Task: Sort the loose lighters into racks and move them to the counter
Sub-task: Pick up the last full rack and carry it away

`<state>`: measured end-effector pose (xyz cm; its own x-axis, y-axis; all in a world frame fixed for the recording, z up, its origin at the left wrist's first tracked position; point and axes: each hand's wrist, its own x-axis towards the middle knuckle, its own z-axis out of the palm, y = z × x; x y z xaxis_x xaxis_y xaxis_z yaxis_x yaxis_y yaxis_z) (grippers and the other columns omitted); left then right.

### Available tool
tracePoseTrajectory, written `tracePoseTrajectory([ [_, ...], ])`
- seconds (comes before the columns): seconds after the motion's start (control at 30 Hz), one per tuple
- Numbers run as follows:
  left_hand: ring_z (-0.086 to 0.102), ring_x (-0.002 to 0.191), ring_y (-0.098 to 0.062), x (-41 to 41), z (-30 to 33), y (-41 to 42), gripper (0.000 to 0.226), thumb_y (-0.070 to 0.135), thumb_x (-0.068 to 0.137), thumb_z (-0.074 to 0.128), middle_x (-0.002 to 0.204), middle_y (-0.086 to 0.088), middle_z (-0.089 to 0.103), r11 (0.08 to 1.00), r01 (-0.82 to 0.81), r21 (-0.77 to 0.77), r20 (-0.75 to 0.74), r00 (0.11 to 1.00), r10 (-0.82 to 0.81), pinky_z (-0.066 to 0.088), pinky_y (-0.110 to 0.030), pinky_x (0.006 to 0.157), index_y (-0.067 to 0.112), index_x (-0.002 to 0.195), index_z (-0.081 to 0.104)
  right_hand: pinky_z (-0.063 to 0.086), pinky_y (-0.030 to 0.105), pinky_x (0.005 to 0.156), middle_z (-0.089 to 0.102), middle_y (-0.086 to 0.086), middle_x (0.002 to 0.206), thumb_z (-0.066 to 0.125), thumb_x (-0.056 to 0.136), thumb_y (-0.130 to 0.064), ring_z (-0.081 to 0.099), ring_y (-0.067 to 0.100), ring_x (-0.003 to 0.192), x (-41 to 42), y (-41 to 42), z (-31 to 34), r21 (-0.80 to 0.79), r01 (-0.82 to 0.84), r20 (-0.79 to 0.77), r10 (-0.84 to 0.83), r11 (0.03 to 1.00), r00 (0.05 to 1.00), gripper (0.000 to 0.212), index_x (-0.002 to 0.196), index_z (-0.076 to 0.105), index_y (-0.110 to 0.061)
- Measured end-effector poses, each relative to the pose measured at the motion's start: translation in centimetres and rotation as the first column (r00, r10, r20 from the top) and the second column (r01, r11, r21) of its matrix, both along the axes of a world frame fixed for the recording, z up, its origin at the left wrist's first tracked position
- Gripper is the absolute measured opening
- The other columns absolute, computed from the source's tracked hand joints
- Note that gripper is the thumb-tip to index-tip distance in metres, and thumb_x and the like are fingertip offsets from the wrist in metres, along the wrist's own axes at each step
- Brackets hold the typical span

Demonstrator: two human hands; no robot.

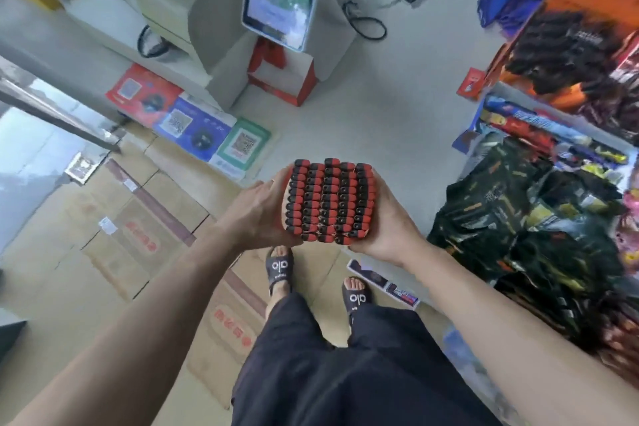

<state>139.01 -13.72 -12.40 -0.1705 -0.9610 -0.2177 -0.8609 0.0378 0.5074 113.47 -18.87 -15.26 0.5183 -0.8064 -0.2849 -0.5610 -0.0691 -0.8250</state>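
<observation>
The left hand (pixel 257 209) and right hand (pixel 383 225) clasp a full rack of lighters (pixel 330 201) by its opposite sides, fingers curled around it. It hangs just short of the bench (pixel 397 86) edge. Beyond the rack lies bare bench surface, flanked by QR placards (pixel 188 124) and snack packets (pixel 539 204).

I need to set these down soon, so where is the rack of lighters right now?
In the head view, the rack of lighters sits mid-frame, held between the left hand and right hand, above the sandalled feet.
</observation>
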Motion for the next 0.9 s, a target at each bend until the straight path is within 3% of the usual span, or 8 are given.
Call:
tracePoseTrajectory([
  [0.07,0.064,0.091,-0.027,0.8,-0.8,-2.9,0.119,0.055,0.062,0.091,0.110,-0.002,0.066,0.997,0.076,-0.007,-0.003,0.997,-0.076,0.052,-0.044,0.091,0.025,0.152,0.018,0.055,0.041,0.100,0.047,-0.015,0.142,0.092,0.054,-0.028,0.056,0.007,0.126,0.4,-0.8,-0.6,-0.025,0.077,0.017,-0.077,0.997,0.997,0.121,0.152,0.022,-0.038],
  [0.2,0.066,0.091,-0.022,1.5,-2.9,-8.3,0.123,0.056,0.063,0.090,0.115,-0.001,0.066,0.964,0.262,-0.043,0.017,0.965,-0.262,0.051,-0.045,0.094,0.014,0.157,0.022,0.034,0.003,0.103,0.038,-0.017,0.142,0.096,0.061,-0.022,0.034,-0.021,0.130,0.9,-1.6,-1.3,-0.090,0.215,-0.017,-0.217,0.973,0.976,0.114,0.153,0.029,-0.018],
  [0.3,0.068,0.099,-0.025,1.3,-4.0,-11.7,0.125,0.054,0.061,0.091,0.128,-0.005,0.065,0.929,0.370,-0.031,0.032,0.929,-0.369,0.049,-0.043,0.098,0.016,0.156,0.019,0.040,0.025,0.109,0.039,-0.011,0.150,0.094,0.060,-0.029,0.040,0.000,0.134,1.1,-2.1,-2.1,-0.068,0.320,-0.057,-0.324,0.945,0.944,0.121,0.157,0.021,-0.025],
  [0.43,0.067,0.110,-0.026,0.0,-5.4,-14.6,0.126,0.054,0.061,0.090,0.140,-0.004,0.060,0.884,0.467,-0.012,0.049,0.883,-0.466,0.048,-0.045,0.100,0.020,0.155,0.013,0.050,0.043,0.107,0.043,-0.011,0.147,0.094,0.058,-0.033,0.048,0.008,0.132,1.0,-3.0,-3.0,-0.081,0.410,-0.093,-0.417,0.908,0.904,0.119,0.155,0.025,-0.027],
  [0.63,0.066,0.109,-0.023,-1.3,-7.0,-17.5,0.125,0.055,0.060,0.090,0.132,0.000,0.064,0.850,0.527,-0.006,0.032,0.850,-0.526,0.049,-0.043,0.101,0.016,0.158,0.022,0.049,0.039,0.109,0.045,-0.008,0.143,0.094,0.061,-0.029,0.049,0.008,0.133,0.8,-3.7,-3.7,-0.087,0.501,-0.051,-0.507,0.861,0.861,0.110,0.151,0.031,-0.024],
  [0.77,0.063,0.113,-0.021,-1.9,-7.3,-18.3,0.123,0.058,0.059,0.090,0.131,0.001,0.064,0.842,0.539,-0.003,0.018,0.842,-0.539,0.049,-0.046,0.102,0.019,0.156,0.026,0.052,0.045,0.106,0.045,-0.004,0.145,0.092,0.067,-0.028,0.050,0.016,0.135,1.2,-3.5,-4.8,-0.064,0.610,-0.013,-0.611,0.790,0.791,0.104,0.152,0.032,-0.022],
  [0.83,0.057,0.119,-0.022,-2.0,-7.2,-18.1,0.123,0.056,0.059,0.091,0.138,-0.002,0.057,0.848,0.530,0.007,0.027,0.847,-0.530,0.045,-0.046,0.106,0.019,0.156,0.025,0.046,0.046,0.113,0.042,0.001,0.151,0.091,0.074,-0.031,0.043,0.021,0.142,2.1,-2.8,-5.6,-0.065,0.684,-0.053,-0.687,0.726,0.724,0.101,0.155,0.032,-0.019],
  [0.9,0.050,0.126,-0.023,-2.3,-7.1,-17.9,0.125,0.054,0.059,0.091,0.147,-0.003,0.047,0.853,0.520,0.041,0.014,0.854,-0.520,0.042,-0.046,0.110,0.019,0.159,0.023,0.037,0.037,0.118,0.034,0.004,0.156,0.089,0.079,-0.032,0.036,0.019,0.145,3.4,-1.4,-5.2,-0.057,0.793,-0.149,-0.791,0.606,0.594,0.103,0.158,0.026,-0.015],
])
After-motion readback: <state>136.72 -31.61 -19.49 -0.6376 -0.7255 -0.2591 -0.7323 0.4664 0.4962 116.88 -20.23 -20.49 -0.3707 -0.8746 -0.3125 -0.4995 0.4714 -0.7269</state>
